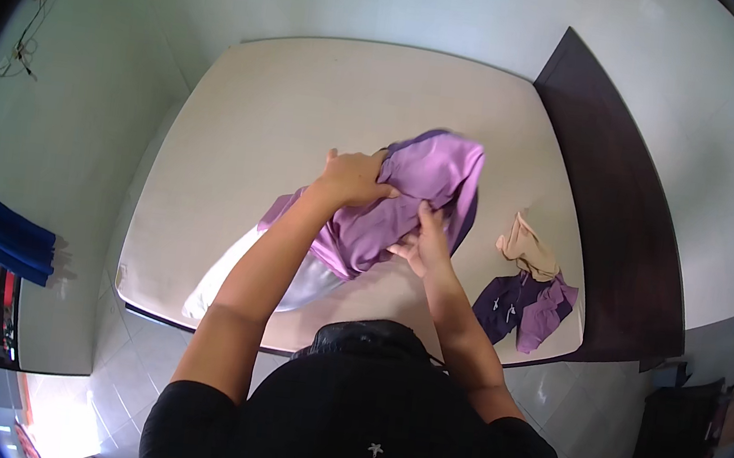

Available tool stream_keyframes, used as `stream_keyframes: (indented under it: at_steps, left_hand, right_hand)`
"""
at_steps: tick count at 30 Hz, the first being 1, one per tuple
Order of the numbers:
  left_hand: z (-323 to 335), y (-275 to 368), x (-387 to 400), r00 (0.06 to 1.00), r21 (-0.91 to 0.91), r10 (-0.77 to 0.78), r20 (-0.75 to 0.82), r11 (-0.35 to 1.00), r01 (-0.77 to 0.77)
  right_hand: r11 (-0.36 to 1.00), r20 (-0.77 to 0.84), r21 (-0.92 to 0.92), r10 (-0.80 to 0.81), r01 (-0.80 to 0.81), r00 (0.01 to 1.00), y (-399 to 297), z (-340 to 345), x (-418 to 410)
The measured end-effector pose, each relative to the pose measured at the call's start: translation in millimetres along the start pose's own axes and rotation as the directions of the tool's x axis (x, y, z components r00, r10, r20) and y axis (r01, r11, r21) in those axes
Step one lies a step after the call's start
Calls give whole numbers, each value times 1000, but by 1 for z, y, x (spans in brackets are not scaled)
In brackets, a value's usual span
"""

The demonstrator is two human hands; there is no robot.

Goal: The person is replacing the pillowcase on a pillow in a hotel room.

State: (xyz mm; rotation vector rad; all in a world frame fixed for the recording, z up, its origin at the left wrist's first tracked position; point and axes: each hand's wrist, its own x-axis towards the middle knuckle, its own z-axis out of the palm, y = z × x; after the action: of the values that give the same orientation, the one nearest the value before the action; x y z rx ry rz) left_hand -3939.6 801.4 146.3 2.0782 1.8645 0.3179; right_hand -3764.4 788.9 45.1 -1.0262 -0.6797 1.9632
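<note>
A purple garment (381, 224) with a dark navy part along its far edge is lifted in loose folds over the bed. My left hand (356, 179) grips its upper left side, with the thumb lying over the cloth. At its lower right side is my right hand (425, 241), thumb and fingers around a fold; the exact hold is partly hidden. A white cloth (227, 267) reaches out from under the purple fabric and passes beneath my left forearm. Whether the white cloth is joined to the purple garment, I cannot tell.
Everything lies on a bare beige mattress (273, 103). Near its right edge are a navy and purple garment with drawstrings (501, 305) and a crumpled beige cloth (531, 248). A dark wooden headboard (620, 210) borders the right side. A blue curtain (0, 231) hangs at the left.
</note>
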Motion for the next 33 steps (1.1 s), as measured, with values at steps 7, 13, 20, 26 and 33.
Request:
stream_keyframes:
  at_steps: [7,13,20,26,33]
  left_hand:
    - [165,-75,-21,970,88,-148,193,987,133]
    - [156,-59,-15,987,18,-117,110,993,115]
    - [165,-64,-8,992,-31,-89,91,995,92]
    - [155,-72,-4,996,-31,-59,68,998,61]
    - [162,-95,3,997,-20,-39,62,999,40]
  right_hand:
    - [915,-149,-403,-38,-25,988,95,-68,49]
    - [933,-163,-354,14,-72,987,90,-94,74]
    - [605,-65,-709,-568,362,821,133,-150,113]
    - [338,-50,-906,-682,254,730,88,-129,121]
    - [199,-31,-971,-650,131,759,95,-100,84]
